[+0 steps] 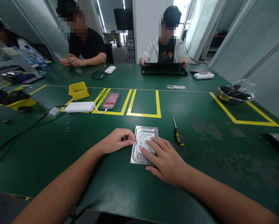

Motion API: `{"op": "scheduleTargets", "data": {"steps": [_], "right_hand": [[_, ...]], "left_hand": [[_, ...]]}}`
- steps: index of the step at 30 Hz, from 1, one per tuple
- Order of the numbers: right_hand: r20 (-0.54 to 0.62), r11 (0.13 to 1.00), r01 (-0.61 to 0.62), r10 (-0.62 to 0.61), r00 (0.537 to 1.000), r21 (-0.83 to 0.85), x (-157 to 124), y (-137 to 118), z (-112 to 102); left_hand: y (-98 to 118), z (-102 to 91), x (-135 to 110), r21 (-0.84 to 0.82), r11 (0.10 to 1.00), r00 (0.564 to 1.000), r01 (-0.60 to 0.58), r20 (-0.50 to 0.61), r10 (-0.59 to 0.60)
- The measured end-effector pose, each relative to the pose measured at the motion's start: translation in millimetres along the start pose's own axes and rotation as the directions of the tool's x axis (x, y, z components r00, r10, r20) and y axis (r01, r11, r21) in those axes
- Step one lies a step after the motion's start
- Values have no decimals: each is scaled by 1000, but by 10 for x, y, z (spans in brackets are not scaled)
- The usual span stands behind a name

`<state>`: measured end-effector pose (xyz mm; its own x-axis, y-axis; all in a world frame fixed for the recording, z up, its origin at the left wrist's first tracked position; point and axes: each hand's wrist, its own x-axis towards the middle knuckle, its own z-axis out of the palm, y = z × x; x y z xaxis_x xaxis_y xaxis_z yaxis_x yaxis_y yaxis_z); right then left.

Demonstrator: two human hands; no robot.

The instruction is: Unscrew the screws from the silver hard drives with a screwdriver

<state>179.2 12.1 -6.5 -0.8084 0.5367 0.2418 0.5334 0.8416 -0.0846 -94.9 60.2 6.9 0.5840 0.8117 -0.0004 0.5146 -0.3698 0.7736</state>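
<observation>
A silver hard drive [145, 137] lies flat on the green table [106, 177], label side up, just in front of me. My right hand [164, 160] rests on its lower right part with the fingers stretched flat across the label. My left hand [118, 140] is curled at the drive's left edge, fingertips pinched together against the casing; what they hold, if anything, is too small to see. A screwdriver with a black and yellow handle [178, 132] lies on the table just right of the drive, touched by neither hand.
Yellow tape marks squares [144, 114] beyond the drive. A white box with a cable [80, 107], a yellow bin [78, 90] and a metal bowl [235, 95] sit farther off. Two people sit across the table, one at a dark tray [164, 69].
</observation>
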Motion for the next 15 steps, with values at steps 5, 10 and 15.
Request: {"op": "scheduleTargets", "data": {"steps": [5, 10, 15], "right_hand": [[10, 1000, 2, -2, 1000, 7, -1, 16, -11], [-41, 999, 36, -35, 999, 31, -21, 35, -22], [-198, 1000, -5, 7, 980, 10, -16, 100, -74]], "left_hand": [[-20, -2, 8, -15, 1000, 1000, -2, 4, 2], [-36, 6, 10, -22, 1000, 1000, 3, 10, -3], [-30, 5, 15, -10, 1000, 1000, 11, 19, -11]]}}
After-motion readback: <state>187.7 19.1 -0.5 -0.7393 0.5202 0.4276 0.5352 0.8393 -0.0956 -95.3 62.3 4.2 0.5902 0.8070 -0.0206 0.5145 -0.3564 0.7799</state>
